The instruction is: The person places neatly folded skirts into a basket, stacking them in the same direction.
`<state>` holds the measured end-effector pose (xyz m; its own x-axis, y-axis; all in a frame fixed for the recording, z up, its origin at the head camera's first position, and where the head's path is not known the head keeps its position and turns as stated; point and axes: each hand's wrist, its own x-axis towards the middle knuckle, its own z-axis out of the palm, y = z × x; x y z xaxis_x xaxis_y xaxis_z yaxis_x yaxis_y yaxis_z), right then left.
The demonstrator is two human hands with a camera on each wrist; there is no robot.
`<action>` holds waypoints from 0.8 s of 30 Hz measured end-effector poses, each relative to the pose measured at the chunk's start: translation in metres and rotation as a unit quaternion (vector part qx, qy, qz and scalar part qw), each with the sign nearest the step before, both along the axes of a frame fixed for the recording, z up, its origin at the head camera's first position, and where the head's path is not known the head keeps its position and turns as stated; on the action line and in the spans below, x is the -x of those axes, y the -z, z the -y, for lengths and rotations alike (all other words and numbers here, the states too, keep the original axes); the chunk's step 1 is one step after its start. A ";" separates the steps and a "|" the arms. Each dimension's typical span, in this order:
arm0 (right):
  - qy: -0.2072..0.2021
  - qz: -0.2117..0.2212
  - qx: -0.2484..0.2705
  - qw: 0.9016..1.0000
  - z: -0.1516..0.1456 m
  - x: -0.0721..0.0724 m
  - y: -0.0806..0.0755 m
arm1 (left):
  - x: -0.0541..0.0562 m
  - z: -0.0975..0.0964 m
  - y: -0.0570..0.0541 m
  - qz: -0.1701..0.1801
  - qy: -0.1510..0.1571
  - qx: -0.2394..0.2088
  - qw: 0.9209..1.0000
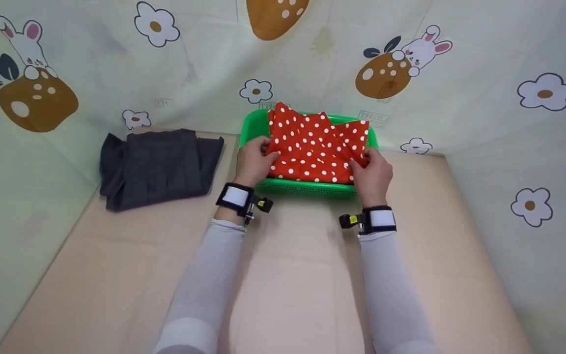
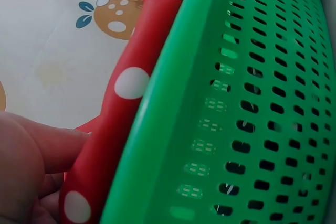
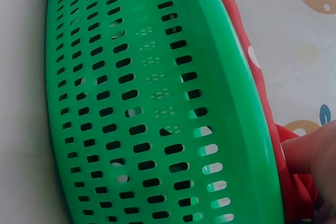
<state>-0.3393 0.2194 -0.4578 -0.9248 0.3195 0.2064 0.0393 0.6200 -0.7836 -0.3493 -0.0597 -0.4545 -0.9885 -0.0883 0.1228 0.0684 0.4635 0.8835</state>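
A red cloth with white polka dots (image 1: 312, 147), folded, lies over and in a green plastic basket (image 1: 307, 187). My left hand (image 1: 254, 161) pinches the cloth's left side between thumb and fingers; my right hand (image 1: 373, 178) pinches its right side. In the left wrist view, the thumb of the left hand (image 2: 31, 161) presses on the red cloth (image 2: 105, 145) just beyond the basket's rim (image 2: 152, 119). The right wrist view shows part of the right hand (image 3: 310, 156) on the cloth beside the perforated basket wall (image 3: 152, 108). Fingers behind the cloth are mostly hidden.
A dark grey folded garment (image 1: 162, 169) lies on the table at the left. The basket stands at the table's back edge, close to a hanging sheet (image 1: 204, 64) printed with rabbits and flowers. Beige cloth covers the tabletop (image 1: 297, 275).
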 end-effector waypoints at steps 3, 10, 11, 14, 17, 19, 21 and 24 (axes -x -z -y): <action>-0.005 0.011 0.000 1.000 0.000 0.000 -0.001 | 0.000 0.000 0.001 -0.008 -0.005 0.011 1.000; -0.012 0.024 -0.002 1.000 -0.002 0.000 -0.002 | -0.001 -0.001 0.003 -0.028 -0.007 0.038 0.999; -0.012 0.022 -0.003 1.000 -0.002 0.000 -0.001 | -0.001 -0.001 0.004 -0.034 -0.008 0.042 0.999; -0.012 0.014 -0.006 1.000 -0.001 0.000 0.001 | 0.000 -0.001 0.006 -0.051 -0.010 0.049 0.997; -0.011 0.006 -0.009 1.000 0.000 0.000 0.003 | 0.001 -0.002 0.007 -0.054 -0.014 0.057 0.997; -0.011 0.011 -0.010 1.000 0.001 0.000 0.003 | 0.001 -0.003 0.007 -0.048 -0.021 0.062 0.997; -0.010 0.020 -0.017 1.000 0.000 0.001 0.001 | 0.001 -0.005 0.006 -0.040 -0.032 0.070 0.996; -0.008 0.030 -0.034 0.999 -0.002 0.001 -0.002 | 0.001 -0.005 0.004 -0.035 -0.048 0.082 0.995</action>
<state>-0.3402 0.2219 -0.4558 -0.9413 0.2912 0.1706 0.0746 0.6725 -0.7363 -0.3498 -0.0548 -0.4584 -0.9649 -0.1554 0.2115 0.0755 0.6077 0.7906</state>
